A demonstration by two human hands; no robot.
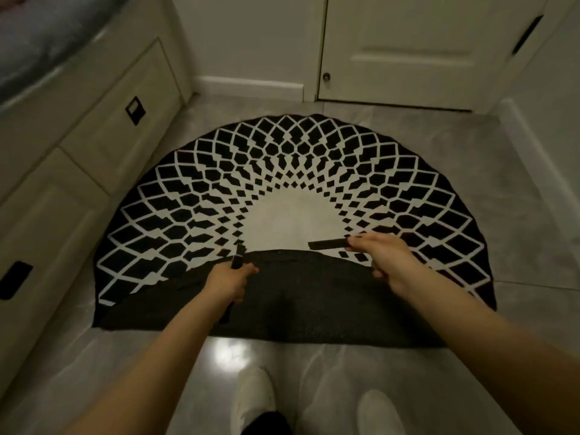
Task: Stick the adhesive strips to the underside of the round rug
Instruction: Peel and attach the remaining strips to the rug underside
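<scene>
Though half-hidden, strips (328, 244) in hands (381, 255)

The round rug (292, 189) lies on the tiled floor (518, 183), its near portion folded back over itself. A cabinet (78, 146) stands left of it; a door (408, 48) stands behind. The left hand (230, 282) and the right hand (381, 257) are above the folded flap (298, 302), each holding an adhesive strip (328, 244). Two feet (252, 400) stand before the rug.
</scene>
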